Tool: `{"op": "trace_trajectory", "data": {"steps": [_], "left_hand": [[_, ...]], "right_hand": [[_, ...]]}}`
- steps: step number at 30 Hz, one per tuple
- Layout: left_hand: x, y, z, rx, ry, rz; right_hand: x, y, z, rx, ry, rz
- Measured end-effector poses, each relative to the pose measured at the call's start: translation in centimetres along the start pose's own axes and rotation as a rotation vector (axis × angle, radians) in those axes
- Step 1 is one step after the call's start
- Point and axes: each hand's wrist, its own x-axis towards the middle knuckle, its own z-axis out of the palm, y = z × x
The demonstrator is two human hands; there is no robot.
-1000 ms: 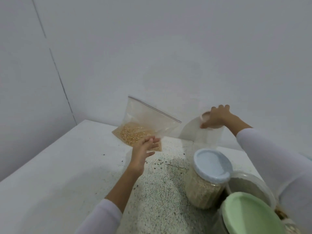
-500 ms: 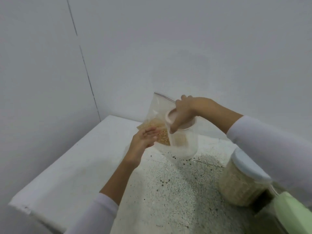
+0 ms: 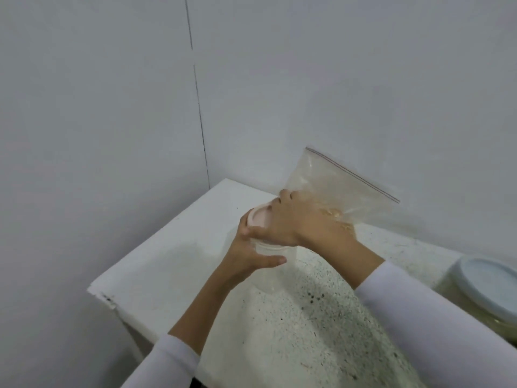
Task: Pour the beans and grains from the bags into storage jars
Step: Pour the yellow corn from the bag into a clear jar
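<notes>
I see both hands on one clear plastic jar (image 3: 268, 264), which stands on the counter (image 3: 173, 256) near its far left corner. The right hand (image 3: 291, 219) lies over the pale pink lid (image 3: 258, 217), its fingers curled around the lid's rim. The left hand (image 3: 249, 253) wraps around the jar body just below the lid, with the thumb across the front wall. The jar looks empty to me (the wall is transparent and a bit blurred, so I cannot be fully sure).

Behind the right wrist a clear zip bag (image 3: 341, 189) leans against the white wall (image 3: 335, 79), its zip edge up and slanted. A few tan grains (image 3: 334, 212) show in its lower part; the rest is hidden by the wrist.

At the right edge a second jar with a light blue lid (image 3: 488, 284) stands on the counter, well apart from the hands, filled with pale grain. The counter surface near me is speckled with dark spots.
</notes>
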Motion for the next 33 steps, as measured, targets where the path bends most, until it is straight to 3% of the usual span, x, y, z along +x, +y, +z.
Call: {"op": "trace_trajectory", "data": {"steps": [3,9,17,20,22,23,25,28,33], "left_hand": [[0.2,-0.2,0.0,0.042,-0.004,-0.012],[-0.2,-0.1,-0.2,0.007,-0.021,-0.063],[-0.7,0.2,-0.4,-0.025,-0.105,-0.080],[-1.1,0.5,-0.4,-0.013,-0.115,-0.102],[-1.1,0.7,-0.4,0.002,-0.112,-0.085],[-1.1,0.8,-0.4,0.004,-0.105,-0.078],[-1.1,0.9,-0.4,-0.001,-0.095,-0.076],[-1.1,0.6,-0.5,-0.010,-0.097,-0.092],[-1.1,0.8,-0.4,-0.003,-0.096,-0.105]], "right_hand": [[0.0,-0.7,0.9,0.000,0.095,0.039],[0.1,-0.3,1.4,0.063,0.171,-0.090],[-0.8,0.5,-0.9,0.418,-0.170,-0.502],[-1.6,-1.7,-0.4,0.821,0.120,-0.484],[-1.3,-1.9,0.1,0.584,0.390,-0.428],[-0.9,-1.5,0.5,0.332,0.399,-0.364],[-0.4,-0.7,1.1,0.007,0.247,-0.202],[-0.2,0.0,2.1,0.118,0.125,-0.159],[0.1,0.5,1.8,0.347,0.271,-0.259]]}}
